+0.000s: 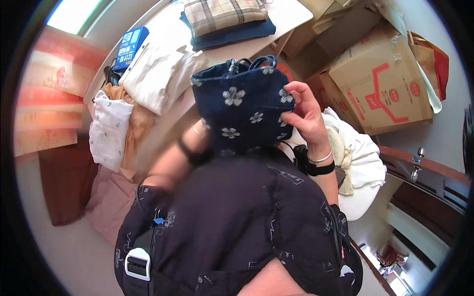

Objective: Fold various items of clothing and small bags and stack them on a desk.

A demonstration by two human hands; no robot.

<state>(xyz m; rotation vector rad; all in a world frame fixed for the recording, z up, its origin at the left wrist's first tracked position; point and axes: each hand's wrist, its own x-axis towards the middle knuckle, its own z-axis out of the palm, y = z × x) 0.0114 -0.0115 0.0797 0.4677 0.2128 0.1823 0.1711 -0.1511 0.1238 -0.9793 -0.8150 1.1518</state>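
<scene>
A dark blue cloth piece with white flowers (242, 105) is held up in front of my chest, with fabric loops along its top edge. My right hand (305, 111) pinches its right edge between thumb and fingers. My left forearm reaches up behind the cloth's lower left side; the left hand itself is hidden by it. Beyond, on the white table, a plaid folded cloth (226, 16) lies on a dark blue folded cloth (237, 35). White folded garments (152, 74) lie on the table to the left.
A blue box (129, 48) stands by the white garments. A white cloth with small leaves (110, 129) and an orange-brown cloth (137, 127) hang over the table's left edge. Cardboard boxes (385, 85) are stacked at right, above white fabric (361, 159) on a white seat (359, 203).
</scene>
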